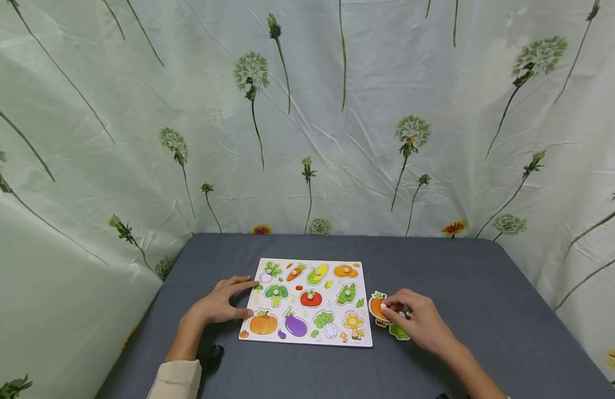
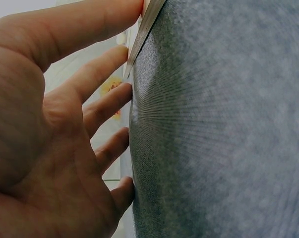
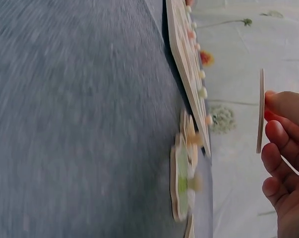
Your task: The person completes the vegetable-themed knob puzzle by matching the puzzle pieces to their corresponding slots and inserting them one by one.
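Observation:
A white wooden vegetable puzzle board point(image 1: 332, 340) lies on the table. At its left edge my left hand point(image 1: 220, 302) rests with fingers spread, thumb and fingertips touching the board. My right hand point(image 1: 421, 320) pinches an orange pumpkin puzzle piece point(image 1: 375, 306) by its white knob, just right of the board. Seen edge-on in the right wrist view, this piece is raised off the table. Below it lie a green leafy piece point(image 1: 399, 332) and another piece point(image 1: 382, 322), mostly covered in the head view. Knobbed pieces such as the broccoli point(image 1: 276, 295) and tomato point(image 1: 311, 299) sit in the board.
The dark grey table point(image 1: 467, 282) extends around the board. A pale curtain point(image 1: 337, 166) with dandelion prints hangs behind and beside it. A small black object point(image 1: 215, 354) shows beside the left wrist.

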The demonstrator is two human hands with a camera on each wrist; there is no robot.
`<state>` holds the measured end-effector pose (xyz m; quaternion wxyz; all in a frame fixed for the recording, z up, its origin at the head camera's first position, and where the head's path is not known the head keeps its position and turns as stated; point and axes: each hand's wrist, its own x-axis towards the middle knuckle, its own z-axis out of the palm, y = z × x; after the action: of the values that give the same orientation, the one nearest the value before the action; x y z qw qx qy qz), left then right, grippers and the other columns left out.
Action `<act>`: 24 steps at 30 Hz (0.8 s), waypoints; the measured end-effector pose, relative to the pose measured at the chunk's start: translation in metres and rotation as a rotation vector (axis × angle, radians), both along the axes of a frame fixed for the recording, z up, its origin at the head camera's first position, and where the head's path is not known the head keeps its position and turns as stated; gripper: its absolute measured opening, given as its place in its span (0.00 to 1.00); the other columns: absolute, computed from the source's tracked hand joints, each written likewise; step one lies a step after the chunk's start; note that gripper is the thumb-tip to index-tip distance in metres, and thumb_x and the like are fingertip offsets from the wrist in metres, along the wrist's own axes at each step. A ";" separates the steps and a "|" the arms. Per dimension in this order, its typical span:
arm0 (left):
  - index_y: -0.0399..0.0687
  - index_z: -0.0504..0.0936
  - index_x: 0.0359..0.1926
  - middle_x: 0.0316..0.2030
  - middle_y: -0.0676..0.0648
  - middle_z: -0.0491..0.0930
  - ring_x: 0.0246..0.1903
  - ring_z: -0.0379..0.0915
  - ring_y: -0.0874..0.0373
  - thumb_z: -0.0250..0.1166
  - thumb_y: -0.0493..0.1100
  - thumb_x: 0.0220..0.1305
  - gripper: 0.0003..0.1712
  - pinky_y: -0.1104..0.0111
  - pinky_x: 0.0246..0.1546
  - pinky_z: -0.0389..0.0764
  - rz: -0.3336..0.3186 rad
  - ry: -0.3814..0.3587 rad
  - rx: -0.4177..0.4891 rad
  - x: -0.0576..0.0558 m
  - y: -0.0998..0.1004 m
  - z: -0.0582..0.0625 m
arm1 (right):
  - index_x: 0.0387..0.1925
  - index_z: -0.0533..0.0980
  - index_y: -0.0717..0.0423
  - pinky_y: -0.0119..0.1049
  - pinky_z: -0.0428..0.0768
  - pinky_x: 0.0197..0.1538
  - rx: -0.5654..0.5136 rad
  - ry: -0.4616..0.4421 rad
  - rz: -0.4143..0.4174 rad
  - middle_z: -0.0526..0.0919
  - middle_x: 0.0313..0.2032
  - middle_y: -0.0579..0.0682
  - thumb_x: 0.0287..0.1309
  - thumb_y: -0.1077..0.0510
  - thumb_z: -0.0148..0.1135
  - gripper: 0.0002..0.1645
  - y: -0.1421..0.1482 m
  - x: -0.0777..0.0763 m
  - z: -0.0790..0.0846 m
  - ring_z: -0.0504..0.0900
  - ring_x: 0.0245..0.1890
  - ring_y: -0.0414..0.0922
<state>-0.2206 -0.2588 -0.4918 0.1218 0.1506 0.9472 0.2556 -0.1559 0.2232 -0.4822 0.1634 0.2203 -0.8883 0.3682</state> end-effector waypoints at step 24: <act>0.59 0.73 0.73 0.76 0.39 0.63 0.75 0.51 0.30 0.76 0.58 0.54 0.46 0.27 0.65 0.58 0.002 -0.019 -0.002 0.001 0.002 0.003 | 0.37 0.87 0.41 0.30 0.74 0.32 -0.037 -0.083 0.134 0.79 0.29 0.30 0.58 0.53 0.76 0.05 -0.072 -0.017 0.003 0.76 0.30 0.31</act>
<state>-0.2200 -0.2568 -0.4891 0.1308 0.1468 0.9464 0.2560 -0.1725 0.1510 -0.4789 0.1055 0.2607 -0.8706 0.4037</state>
